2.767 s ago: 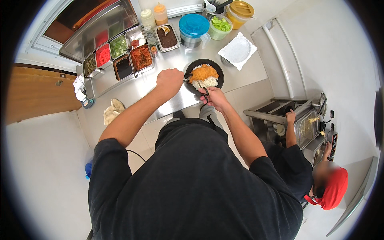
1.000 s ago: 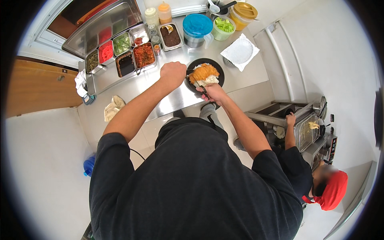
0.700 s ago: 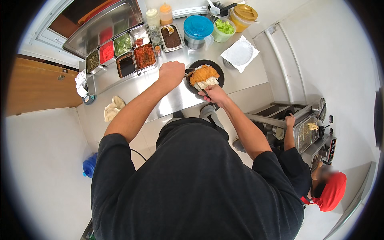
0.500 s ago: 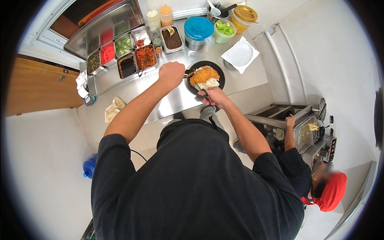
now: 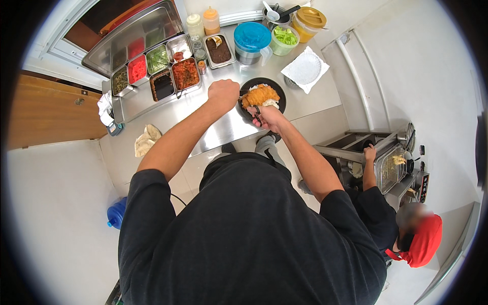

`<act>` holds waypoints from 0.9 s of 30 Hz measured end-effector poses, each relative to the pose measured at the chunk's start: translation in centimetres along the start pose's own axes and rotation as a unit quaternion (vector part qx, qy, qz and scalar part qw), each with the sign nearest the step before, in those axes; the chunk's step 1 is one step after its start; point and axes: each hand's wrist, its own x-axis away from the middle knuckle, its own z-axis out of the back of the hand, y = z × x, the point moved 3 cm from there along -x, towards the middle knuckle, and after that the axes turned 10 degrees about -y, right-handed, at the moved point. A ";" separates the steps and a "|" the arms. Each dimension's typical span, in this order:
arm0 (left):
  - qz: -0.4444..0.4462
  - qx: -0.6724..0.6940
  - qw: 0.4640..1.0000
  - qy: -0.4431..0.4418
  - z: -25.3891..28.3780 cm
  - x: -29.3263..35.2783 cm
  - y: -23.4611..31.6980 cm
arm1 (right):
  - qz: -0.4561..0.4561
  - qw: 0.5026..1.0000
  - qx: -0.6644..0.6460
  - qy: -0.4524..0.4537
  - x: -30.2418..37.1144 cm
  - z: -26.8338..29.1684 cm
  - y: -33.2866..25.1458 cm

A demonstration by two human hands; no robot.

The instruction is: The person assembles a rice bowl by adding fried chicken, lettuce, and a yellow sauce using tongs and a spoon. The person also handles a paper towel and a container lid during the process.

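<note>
We read the step in hand as cutting the breaded cutlet [image 5: 262,95] into pieces, right where it lies on the rice [image 5: 273,103] in the round black bowl [image 5: 282,99]. That bowl sits near the front edge of the steel counter [image 5: 216,131], just beside a paper-lined dish [image 5: 306,70] and well apart from the topping pans [image 5: 186,73]. Our right hand [image 5: 269,118] comes in over the near rim, fingers curled around the dark handles of a pair of scissors [image 5: 257,113], with the working end toward the cutlet. Our left hand [image 5: 223,96] is a closed fist at the bowl's left side, gripping a slim utensil [image 5: 243,91] whose tip reaches in toward the food — it may be tongs, but the fist hides too much of it for us to say. We also cannot make out whether the blades are parted or have met. As we judge it, the next snip calls for the left hand to pin the cutlet steady while the right lines the blades up across it — low enough to cut right through, yet shallow enough to leave the rice undisturbed and the bowl from sliding.
</note>
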 end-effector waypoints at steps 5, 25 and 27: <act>-0.021 0.005 1.000 0.007 0.2 0.1 0.0 | 0.002 0.998 0.062 0.007 -0.4 0.3 -0.8; 0.040 0.145 0.989 -0.002 -0.5 4.9 -1.3 | 0.015 0.993 0.121 -0.006 8.6 3.1 3.6; 0.065 0.162 0.985 -0.014 -0.8 5.6 -1.8 | 0.008 0.992 0.123 -0.016 7.9 2.8 3.8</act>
